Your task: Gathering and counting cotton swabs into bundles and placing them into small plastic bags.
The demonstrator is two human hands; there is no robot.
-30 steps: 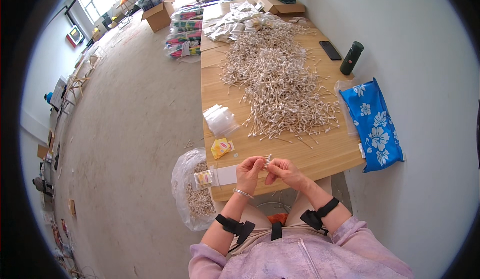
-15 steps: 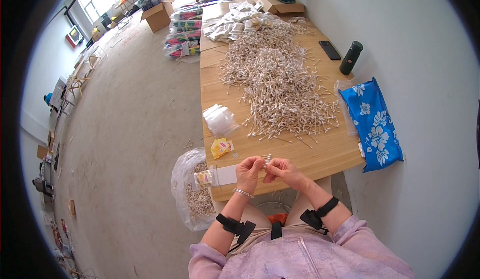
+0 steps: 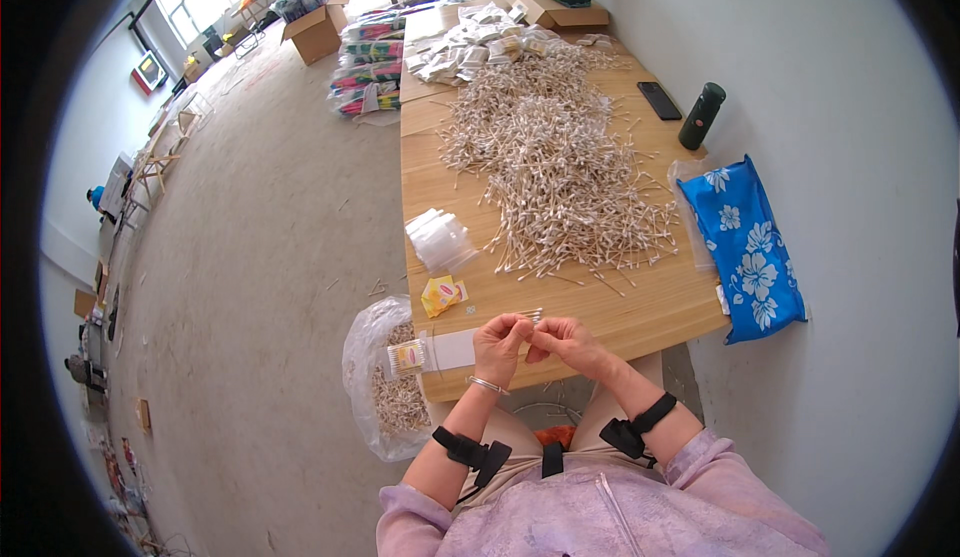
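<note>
Close together over the table's near edge, my left hand (image 3: 497, 347) and my right hand (image 3: 570, 344) are both closed on a small bunch of cotton swabs (image 3: 535, 314). Their white tips stick out above the fingers. Beside my left hand lies a white strip (image 3: 452, 349), and at its left end a filled pack of cotton swabs (image 3: 406, 358) with a yellow label overhangs the table edge. Yellow cards (image 3: 439, 296) and a stack of clear plastic bags (image 3: 440, 239) are farther up on the left. A large heap of loose cotton swabs (image 3: 570, 167) covers the middle of the table.
White packets (image 3: 480, 42) are piled at the far end before a cardboard box (image 3: 565, 15). Along the right stand a phone (image 3: 659, 100), a dark bottle (image 3: 702, 117) and a blue flowered package (image 3: 748, 252). A clear bag of swabs (image 3: 380, 387) hangs low at the left.
My fingers have shifted slightly around the bunch of cotton swabs, with the hands drawn a little closer together. Everything else looks the same.
</note>
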